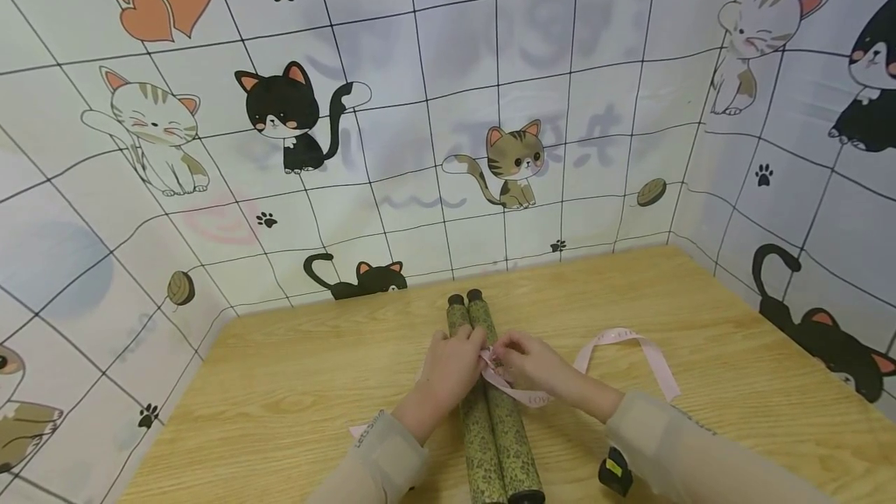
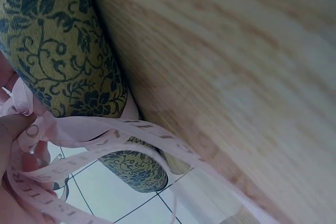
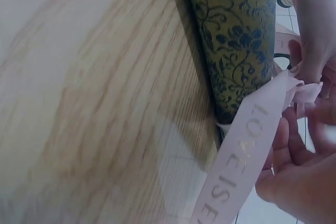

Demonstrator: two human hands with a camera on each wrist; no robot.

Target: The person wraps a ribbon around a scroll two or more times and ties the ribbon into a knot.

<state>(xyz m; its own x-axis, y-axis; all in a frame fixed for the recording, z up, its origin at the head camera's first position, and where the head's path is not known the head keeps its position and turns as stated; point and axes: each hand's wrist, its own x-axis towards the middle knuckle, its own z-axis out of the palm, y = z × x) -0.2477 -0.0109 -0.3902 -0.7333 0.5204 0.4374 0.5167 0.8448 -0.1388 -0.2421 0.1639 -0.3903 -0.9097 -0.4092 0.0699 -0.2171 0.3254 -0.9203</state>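
Two long tubes covered in a dark floral pattern on olive-gold, the left tube (image 1: pixel 480 453) and the right tube (image 1: pixel 516 453), lie side by side with black end caps. A pink ribbon (image 3: pixel 241 153) with gold lettering passes round them and is bunched into a loop or knot on top. My left hand (image 1: pixel 453 364) rests over the tubes, its fingers pinching the ribbon at the bunched part. From the right, my right hand (image 1: pixel 533 364) pinches the ribbon close beside the left fingertips. Fingers partly hide the knot.
A loose ribbon tail (image 1: pixel 633 335) curls across the wooden table (image 1: pixel 294 387) on the right; another ribbon end (image 1: pixel 358 432) shows by the left sleeve. Near the right sleeve lies a small black object (image 1: pixel 616 474) with a yellow label. Cat-printed sheeting (image 1: pixel 392 123) stands behind the table.
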